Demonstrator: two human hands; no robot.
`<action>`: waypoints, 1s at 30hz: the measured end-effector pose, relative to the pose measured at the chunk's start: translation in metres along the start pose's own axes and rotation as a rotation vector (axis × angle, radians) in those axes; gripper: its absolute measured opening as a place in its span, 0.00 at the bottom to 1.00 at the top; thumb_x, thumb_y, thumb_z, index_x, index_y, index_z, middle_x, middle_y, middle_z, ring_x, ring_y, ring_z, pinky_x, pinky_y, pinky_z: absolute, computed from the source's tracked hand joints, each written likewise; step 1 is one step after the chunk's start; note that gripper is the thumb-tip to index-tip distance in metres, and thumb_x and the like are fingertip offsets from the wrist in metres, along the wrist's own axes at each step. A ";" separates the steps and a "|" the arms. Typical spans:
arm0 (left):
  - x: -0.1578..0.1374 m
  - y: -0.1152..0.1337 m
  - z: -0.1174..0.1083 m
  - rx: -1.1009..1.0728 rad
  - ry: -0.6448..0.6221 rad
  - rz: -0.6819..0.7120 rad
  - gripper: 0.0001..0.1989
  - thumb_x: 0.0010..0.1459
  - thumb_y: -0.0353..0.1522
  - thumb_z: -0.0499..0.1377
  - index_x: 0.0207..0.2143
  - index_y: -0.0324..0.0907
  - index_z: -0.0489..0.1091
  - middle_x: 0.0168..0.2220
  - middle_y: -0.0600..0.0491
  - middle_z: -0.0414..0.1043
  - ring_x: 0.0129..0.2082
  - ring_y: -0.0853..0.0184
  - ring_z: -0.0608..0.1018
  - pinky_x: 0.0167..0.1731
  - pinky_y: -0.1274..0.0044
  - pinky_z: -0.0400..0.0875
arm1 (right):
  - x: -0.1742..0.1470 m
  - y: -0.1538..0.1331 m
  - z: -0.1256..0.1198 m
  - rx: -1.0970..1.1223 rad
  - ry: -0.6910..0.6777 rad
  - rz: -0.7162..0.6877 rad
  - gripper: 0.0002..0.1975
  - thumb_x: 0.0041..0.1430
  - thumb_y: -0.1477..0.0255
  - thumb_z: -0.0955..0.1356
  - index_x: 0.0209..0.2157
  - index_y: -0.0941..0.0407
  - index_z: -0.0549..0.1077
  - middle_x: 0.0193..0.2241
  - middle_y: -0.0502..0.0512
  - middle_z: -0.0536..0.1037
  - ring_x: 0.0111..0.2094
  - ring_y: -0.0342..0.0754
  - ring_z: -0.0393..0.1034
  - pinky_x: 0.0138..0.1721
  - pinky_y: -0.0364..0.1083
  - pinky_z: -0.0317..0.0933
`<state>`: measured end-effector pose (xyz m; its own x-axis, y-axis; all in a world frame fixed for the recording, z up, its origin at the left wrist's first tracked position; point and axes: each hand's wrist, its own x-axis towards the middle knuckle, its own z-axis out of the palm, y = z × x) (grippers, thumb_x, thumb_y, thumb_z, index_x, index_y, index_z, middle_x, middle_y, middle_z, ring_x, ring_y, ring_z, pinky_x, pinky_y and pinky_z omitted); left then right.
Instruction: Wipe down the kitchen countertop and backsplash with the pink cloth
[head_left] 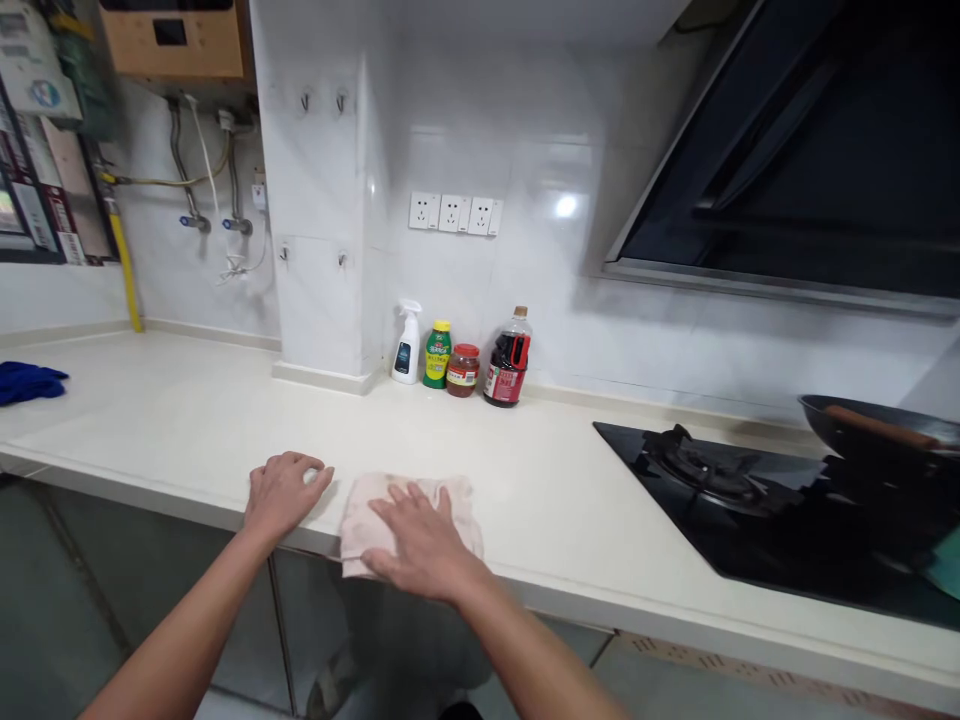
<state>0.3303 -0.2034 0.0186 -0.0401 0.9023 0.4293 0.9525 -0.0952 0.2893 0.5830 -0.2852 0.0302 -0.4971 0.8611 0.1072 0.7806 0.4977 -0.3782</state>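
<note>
A pale pink cloth (360, 520) lies on the white countertop (195, 420), its near edge hanging over the counter's front. My right hand (424, 540) rests flat on top of it with the fingers spread. To the left of the cloth, my left hand (285, 490) is at the counter near its front edge. Its fingers bend loosely, the thumb stands apart, and nothing shows in it.
Against the wall stand a white spray bottle (406, 345), a green bottle (437, 355), a red-lidded jar (463, 372) and a dark sauce bottle (508, 365). A gas stove (697, 510) with a wok (847, 425) is at right. A blue cloth (28, 382) lies far left.
</note>
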 end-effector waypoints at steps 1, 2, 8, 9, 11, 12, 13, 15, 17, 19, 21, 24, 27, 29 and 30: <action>0.000 -0.001 0.001 0.021 0.001 0.001 0.22 0.61 0.49 0.51 0.44 0.50 0.79 0.54 0.46 0.76 0.58 0.50 0.71 0.58 0.57 0.60 | -0.003 -0.004 0.002 0.010 0.013 -0.035 0.33 0.68 0.51 0.64 0.69 0.45 0.56 0.72 0.57 0.49 0.72 0.63 0.35 0.67 0.75 0.21; 0.000 -0.002 0.002 0.044 -0.002 0.004 0.22 0.61 0.49 0.52 0.45 0.50 0.79 0.56 0.45 0.74 0.60 0.49 0.70 0.58 0.56 0.59 | -0.008 -0.003 0.002 0.019 0.020 -0.053 0.32 0.68 0.52 0.64 0.69 0.45 0.57 0.72 0.55 0.50 0.72 0.61 0.36 0.68 0.73 0.22; 0.001 -0.004 0.008 0.150 -0.069 0.080 0.27 0.63 0.50 0.51 0.58 0.50 0.72 0.64 0.40 0.65 0.65 0.49 0.64 0.60 0.54 0.57 | -0.097 0.083 -0.022 -0.082 0.042 0.150 0.32 0.69 0.46 0.59 0.69 0.43 0.59 0.72 0.49 0.48 0.72 0.56 0.38 0.71 0.67 0.29; 0.001 -0.003 0.008 0.154 -0.065 0.087 0.27 0.64 0.50 0.50 0.59 0.49 0.71 0.64 0.40 0.65 0.65 0.49 0.63 0.60 0.54 0.57 | -0.117 0.108 -0.027 -0.108 0.052 0.215 0.33 0.68 0.44 0.57 0.69 0.42 0.58 0.72 0.48 0.47 0.72 0.56 0.38 0.71 0.67 0.29; -0.002 -0.001 0.007 0.149 -0.047 0.095 0.27 0.65 0.49 0.50 0.59 0.48 0.71 0.64 0.39 0.65 0.65 0.49 0.64 0.60 0.54 0.58 | -0.155 0.165 -0.033 -0.173 0.097 0.366 0.35 0.67 0.42 0.54 0.69 0.40 0.57 0.72 0.47 0.47 0.72 0.57 0.37 0.71 0.68 0.30; -0.003 0.001 0.006 0.140 -0.038 0.098 0.27 0.65 0.49 0.50 0.59 0.48 0.71 0.63 0.39 0.66 0.64 0.49 0.64 0.60 0.55 0.58 | -0.169 0.194 -0.036 -0.209 0.125 0.425 0.36 0.67 0.42 0.53 0.70 0.41 0.56 0.72 0.46 0.46 0.72 0.57 0.37 0.71 0.69 0.31; -0.005 0.002 0.005 0.127 -0.028 0.101 0.27 0.66 0.49 0.50 0.59 0.47 0.71 0.63 0.39 0.67 0.64 0.49 0.65 0.60 0.55 0.59 | -0.178 0.221 -0.038 -0.243 0.137 0.478 0.37 0.66 0.42 0.53 0.70 0.41 0.55 0.72 0.46 0.46 0.72 0.57 0.37 0.70 0.69 0.31; -0.008 0.004 0.003 0.094 -0.010 0.108 0.26 0.66 0.49 0.50 0.57 0.47 0.72 0.62 0.40 0.68 0.63 0.50 0.66 0.59 0.56 0.60 | -0.180 0.265 -0.043 -0.316 0.168 0.581 0.39 0.63 0.42 0.53 0.70 0.42 0.56 0.71 0.48 0.47 0.72 0.58 0.38 0.70 0.70 0.33; -0.009 0.004 0.003 0.054 0.008 0.111 0.25 0.66 0.49 0.50 0.56 0.47 0.73 0.61 0.40 0.69 0.63 0.50 0.67 0.59 0.56 0.60 | -0.158 0.287 -0.050 -0.379 0.180 0.701 0.39 0.62 0.43 0.53 0.70 0.44 0.57 0.71 0.51 0.49 0.72 0.60 0.41 0.69 0.71 0.36; -0.009 0.003 0.003 0.012 0.020 0.099 0.25 0.66 0.49 0.50 0.55 0.47 0.74 0.61 0.41 0.69 0.63 0.50 0.67 0.59 0.56 0.61 | -0.119 0.286 -0.060 -0.412 0.192 0.797 0.37 0.64 0.46 0.53 0.69 0.46 0.58 0.71 0.54 0.50 0.71 0.63 0.43 0.67 0.73 0.39; -0.007 0.001 0.004 -0.033 0.013 0.078 0.25 0.66 0.50 0.50 0.54 0.47 0.74 0.61 0.41 0.69 0.63 0.50 0.67 0.59 0.56 0.61 | -0.071 0.270 -0.071 -0.406 0.200 0.836 0.35 0.67 0.49 0.52 0.69 0.49 0.59 0.71 0.59 0.51 0.70 0.67 0.46 0.65 0.76 0.41; -0.004 -0.002 0.007 -0.085 -0.016 0.045 0.25 0.66 0.50 0.49 0.54 0.48 0.74 0.61 0.42 0.70 0.63 0.52 0.68 0.60 0.56 0.60 | 0.005 0.232 -0.079 -0.363 0.182 0.803 0.33 0.71 0.53 0.51 0.69 0.54 0.59 0.70 0.67 0.53 0.68 0.72 0.48 0.62 0.79 0.41; -0.002 -0.003 0.008 -0.122 -0.043 0.014 0.27 0.66 0.52 0.48 0.54 0.48 0.74 0.61 0.43 0.70 0.63 0.52 0.68 0.60 0.56 0.60 | 0.071 0.185 -0.068 -0.323 0.141 0.675 0.34 0.72 0.53 0.52 0.70 0.57 0.56 0.70 0.71 0.52 0.68 0.74 0.46 0.61 0.80 0.39; -0.002 -0.003 0.008 -0.128 -0.046 -0.001 0.27 0.66 0.52 0.47 0.54 0.48 0.74 0.61 0.43 0.70 0.63 0.52 0.68 0.60 0.57 0.60 | 0.101 0.146 -0.050 -0.297 0.100 0.537 0.34 0.73 0.51 0.52 0.71 0.56 0.54 0.71 0.67 0.49 0.70 0.71 0.42 0.64 0.78 0.35; -0.002 -0.003 0.007 -0.118 -0.037 -0.002 0.27 0.66 0.52 0.48 0.54 0.48 0.74 0.61 0.43 0.70 0.63 0.53 0.68 0.61 0.57 0.60 | 0.110 0.124 -0.039 -0.284 0.076 0.458 0.34 0.73 0.50 0.52 0.71 0.53 0.53 0.72 0.63 0.47 0.71 0.68 0.40 0.66 0.75 0.34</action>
<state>0.3299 -0.2016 0.0110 -0.0287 0.9173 0.3972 0.9101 -0.1404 0.3898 0.6401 -0.1250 0.0313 -0.0615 0.9963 0.0598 0.9878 0.0693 -0.1393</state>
